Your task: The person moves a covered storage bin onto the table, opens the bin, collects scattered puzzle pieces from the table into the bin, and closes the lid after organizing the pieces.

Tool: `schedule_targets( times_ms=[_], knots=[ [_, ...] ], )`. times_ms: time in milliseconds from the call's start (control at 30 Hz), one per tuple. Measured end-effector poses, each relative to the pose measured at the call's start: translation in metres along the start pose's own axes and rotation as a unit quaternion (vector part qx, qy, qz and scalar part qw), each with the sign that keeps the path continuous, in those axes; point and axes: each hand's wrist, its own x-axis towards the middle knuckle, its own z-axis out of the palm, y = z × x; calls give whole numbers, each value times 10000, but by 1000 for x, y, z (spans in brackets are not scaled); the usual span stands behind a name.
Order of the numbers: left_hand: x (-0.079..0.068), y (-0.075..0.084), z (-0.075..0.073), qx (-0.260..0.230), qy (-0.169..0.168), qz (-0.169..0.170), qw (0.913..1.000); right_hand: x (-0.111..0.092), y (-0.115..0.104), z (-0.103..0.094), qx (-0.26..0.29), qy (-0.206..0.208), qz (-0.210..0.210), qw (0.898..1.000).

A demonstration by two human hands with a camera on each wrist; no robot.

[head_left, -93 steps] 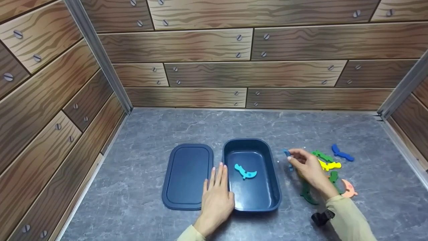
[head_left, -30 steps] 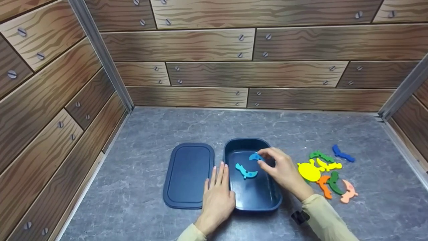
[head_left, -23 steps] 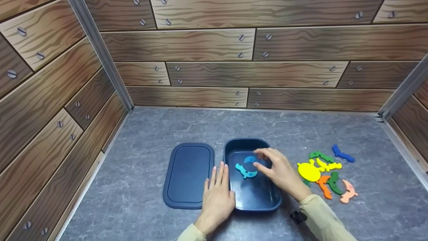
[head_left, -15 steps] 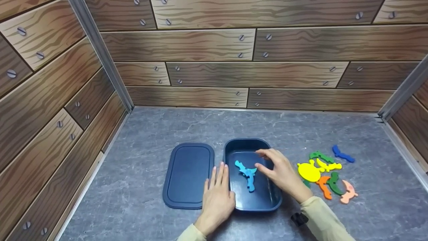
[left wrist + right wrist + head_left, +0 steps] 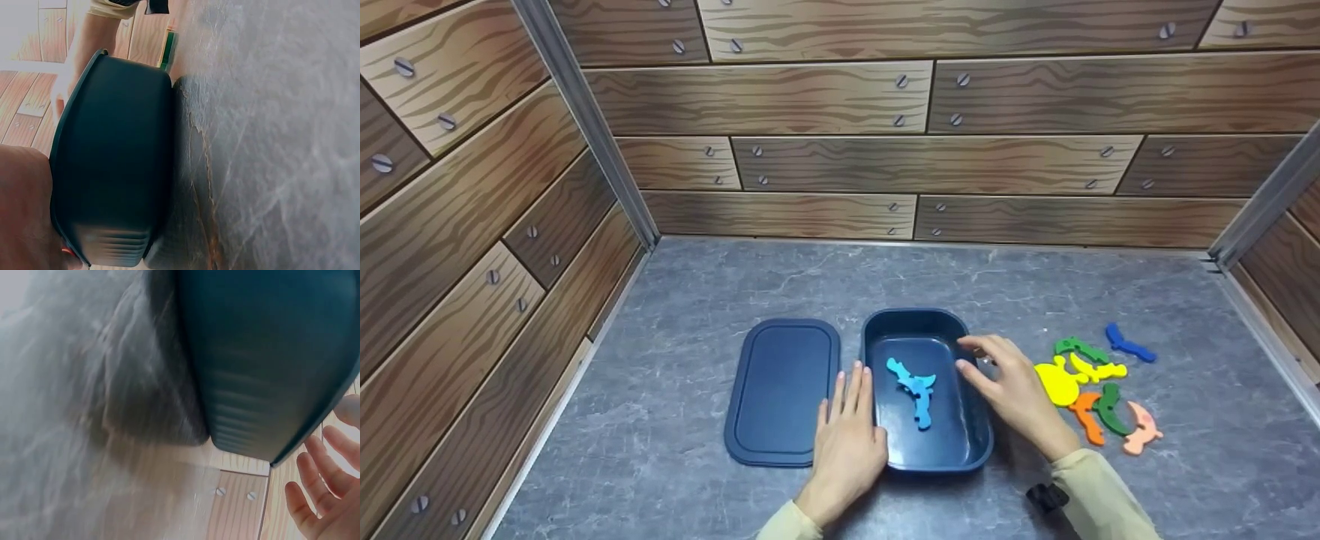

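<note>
In the head view, my left hand [image 5: 849, 450] rests with straight fingers along the left rim of a dark blue plastic box [image 5: 934, 450]. My right hand [image 5: 1020, 394] is over the box's right rim, thumb and fingers apart, holding nothing; the right wrist view also shows its spread fingers [image 5: 318, 484] beside the box wall [image 5: 264, 354]. Inside the box, a cyan animal-shaped piece [image 5: 897, 367] and a blue animal-shaped piece [image 5: 922, 415] overlap. Right of that hand, a yellow turtle-shaped piece [image 5: 1056, 386] is partly hidden by it.
A matching lid [image 5: 782, 390] lies flat left of the box. More animal-shaped pieces lie at the right: green [image 5: 1083, 350], yellow [image 5: 1102, 371], blue [image 5: 1129, 346], orange [image 5: 1085, 420], dark green [image 5: 1111, 411] and salmon [image 5: 1141, 430]. Wood-patterned walls [image 5: 825, 165] enclose the grey table [image 5: 682, 300].
My right hand carried the blue piece from the pile into the box and let go; it now lies against the cyan one. That hand then drew back right. My left hand stayed at the rim.
</note>
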Motion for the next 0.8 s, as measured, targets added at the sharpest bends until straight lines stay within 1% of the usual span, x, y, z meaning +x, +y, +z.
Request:
schedule_targets(
  times_ms=[233,433,633,800],
  knots=[
    [0,0,0,-34,-9,11,10000,-5,13,-9,-130,190,-43,9997],
    [0,0,0,-23,-53,-22,10000,-12,27,-14,-259,240,118,9993],
    [-1,0,-1,-41,-23,-6,10000,-16,39,-21,-523,51,373,9979],
    [-1,0,-1,-47,78,66,9999,-20,47,-31,-828,-127,476,9953]
  ],
)
